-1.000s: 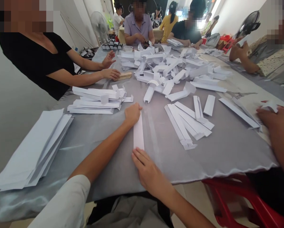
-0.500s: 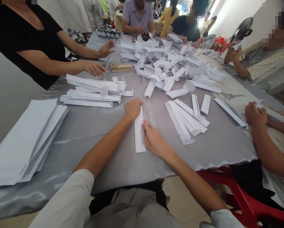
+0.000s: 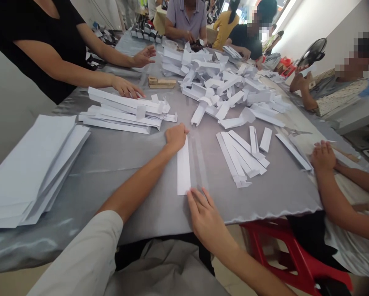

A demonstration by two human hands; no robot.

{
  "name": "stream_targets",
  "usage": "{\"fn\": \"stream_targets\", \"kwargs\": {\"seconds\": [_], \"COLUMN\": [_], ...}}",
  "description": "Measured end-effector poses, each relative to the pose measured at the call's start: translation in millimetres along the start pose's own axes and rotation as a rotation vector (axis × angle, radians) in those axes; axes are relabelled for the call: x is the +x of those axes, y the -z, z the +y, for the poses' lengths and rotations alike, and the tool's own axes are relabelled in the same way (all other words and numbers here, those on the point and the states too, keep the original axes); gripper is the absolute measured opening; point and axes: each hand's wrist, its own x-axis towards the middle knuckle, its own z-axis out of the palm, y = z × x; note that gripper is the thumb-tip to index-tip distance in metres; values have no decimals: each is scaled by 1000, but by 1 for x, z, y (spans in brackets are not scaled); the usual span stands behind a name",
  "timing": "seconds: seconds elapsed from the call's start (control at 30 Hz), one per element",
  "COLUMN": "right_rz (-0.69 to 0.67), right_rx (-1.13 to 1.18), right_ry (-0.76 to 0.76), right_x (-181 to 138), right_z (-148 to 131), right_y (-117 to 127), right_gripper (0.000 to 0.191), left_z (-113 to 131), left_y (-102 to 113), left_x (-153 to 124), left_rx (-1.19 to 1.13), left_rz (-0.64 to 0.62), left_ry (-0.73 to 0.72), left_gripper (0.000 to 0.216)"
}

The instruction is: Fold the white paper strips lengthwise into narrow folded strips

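one flat white paper strip [image 3: 183, 166] is laid lengthwise on a grey satin tablecloth [image 3: 110, 197], directly before the wearer, with its long axis pointing away from the body. no fold can be made out on it. the left hand [image 3: 175, 137] is pressed flat on the strip's far end, with the fingers close together. the right hand [image 3: 205, 216] is held open at the near end, and its fingers [image 3: 204, 196] are spread. whether contact is made there cannot be told, but the fingertips are at or just beside the strip's near corner. the hands are well apart, the strip lies between them, and it is clamped by neither.

as far as can be judged, much folding has been done. a large heap of folded, hooked paper pieces [image 3: 221, 86] is piled at mid-table, a bundle of folded strips [image 3: 122, 113] is laid to the left, and a smaller group of folded strips [image 3: 240, 158] is set to the right of the wearer's strip. a thick stack of paper sheets [image 3: 33, 172] is left at the near-left side and is judged unworked, so much paper appears to remain. a co-worker's hand [image 3: 127, 87] is placed at the bundle's far edge, and another co-worker's hand [image 3: 322, 156] is laid on the table at the right. a small wooden block [image 3: 161, 82] is set beside the heap.
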Motion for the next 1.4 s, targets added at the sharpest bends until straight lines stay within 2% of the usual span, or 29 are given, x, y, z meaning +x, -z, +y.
{"fn": "stream_targets", "kwargs": {"seconds": [0.1, 0.3, 0.37, 0.47, 0.53, 0.67, 0.77, 0.83, 0.93, 1.0, 1.07, 1.13, 1.27, 1.33, 1.4], "right_rz": [46, 258, 293, 249, 212, 69, 33, 48, 56, 22, -10, -30, -81, -69, -13], "right_rx": [121, 472, 502, 501, 538, 628, 690, 798, 1150, 1370, 1486, 1538, 1531, 1496, 1465], "right_ry": [-54, -183, -228, -299, -381, -501, -517, -524, -544, -531, -474, -402, -314, -297, -312], "right_x": [-4, 11, 25, 57, 82, 123, 137, 140, 141, 140, 138, 136, 130, 128, 128], "right_z": [-1, 15, 27, 50, 66, 86, 89, 87, 80, 75, 69, 64, 55, 53, 52], "right_y": [1, 4, 6, 6, 5, -2, -12, -21, -28, -28, -25, -20, -10, -6, -4], "right_gripper": [78, 46, 40, 33, 39, 75, 80, 75, 66, 66, 70, 80, 107, 97, 72], "left_z": [-1, -12, -21, -37, -47, -65, -75, -79, -81, -81, -81, -80, -80, -79, -77], "left_y": [6, 42, 53, 63, 65, 70, 72, 71, 68, 66, 67, 70, 74, 73, 71], "left_x": [4, 11, -1, -36, -67, -121, -144, -148, -148, -147, -147, -147, -148, -149, -151], "left_rx": [-71, -192, -211, -203, -199, -303, -383, -419, -455, -521, -648, -816, -1082, -1137, -1166], "left_rz": [-11, -1, -19, -51, -73, -82, -94, -93, -55, -34, -29, -30, -77, -132, -196], "left_ry": [17, 9, -15, -59, -94, -149, -166, -166, -163, -162, -158, -135, -49, -19, -12], "left_gripper": [19, 25, 25, 21, 19, 21, 28, 31, 38, 52, 67, 75, 59, 54, 54]}}
